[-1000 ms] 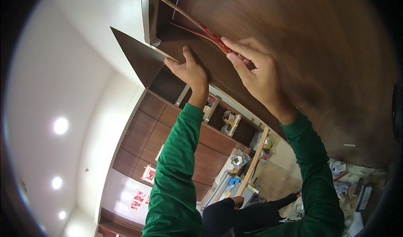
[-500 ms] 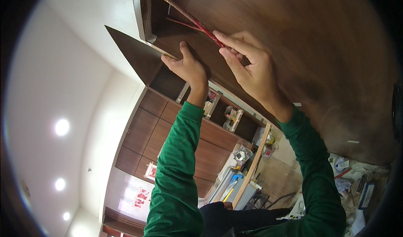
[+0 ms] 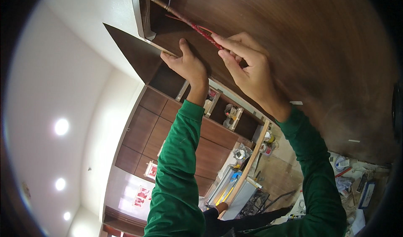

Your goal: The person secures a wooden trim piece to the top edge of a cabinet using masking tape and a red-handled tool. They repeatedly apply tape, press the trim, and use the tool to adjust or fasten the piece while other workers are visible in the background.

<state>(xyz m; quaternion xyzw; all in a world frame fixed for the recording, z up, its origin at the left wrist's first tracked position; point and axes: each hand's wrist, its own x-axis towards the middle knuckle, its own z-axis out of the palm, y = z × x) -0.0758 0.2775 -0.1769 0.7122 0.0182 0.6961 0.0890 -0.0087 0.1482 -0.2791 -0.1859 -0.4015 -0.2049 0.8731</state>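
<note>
My right hand (image 3: 249, 63) pinches the red end of a slim paintbrush (image 3: 194, 26) between thumb and fingers. Its brown tip points up and left toward the cabinet's inner corner. A second thin reddish line lies close beside it, and I cannot tell whether it is another stick or a reflection. To the left, my left hand (image 3: 189, 69) grips the pale edge of a dark brown cabinet panel (image 3: 168, 35), its thumb on the brown face and its fingers over the edge.
A large dark wood panel (image 3: 310, 40) fills the upper right. Cabinets (image 3: 140, 123) with open compartments (image 3: 218, 111) stand beyond my arms. Below lie a wooden strip (image 3: 254, 159), cans (image 3: 265, 149) and clutter (image 3: 344, 182). A dark-clothed limb (image 3: 252, 220) shows at the bottom.
The brush tip has shifted slightly down and left with my right hand. My left hand stays on the panel edge. The dark-clothed limb at the bottom has moved, showing more bare skin.
</note>
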